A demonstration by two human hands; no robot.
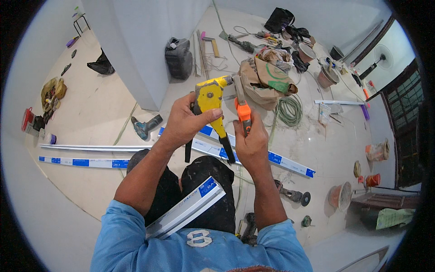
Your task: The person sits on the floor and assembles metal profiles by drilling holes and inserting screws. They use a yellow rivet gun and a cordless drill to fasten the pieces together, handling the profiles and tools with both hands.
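My left hand [186, 119] grips a yellow hand riveter [210, 96], its thumb across the body and its black-ended handles hanging down. In my right hand [252, 141] is an orange-handled tool [244, 112] with a grey metal upper end, held upright close to the riveter's nose. Its exact kind is not clear. The metal end meets or nearly meets the nose; I cannot tell if they touch. Across my lap slants a white channel strip [195, 205] with a blue label. More white-and-blue strips [285, 162] lie on the floor beyond my knees.
A cordless drill [146, 127] lies at left, an angle grinder [292, 194] at right. Beyond my hands are a brown sack [256, 81], coiled hose [289, 112] and black jerrycan [178, 59] beside a white pillar [136, 50]. Buckets [340, 196] lie along the right side.
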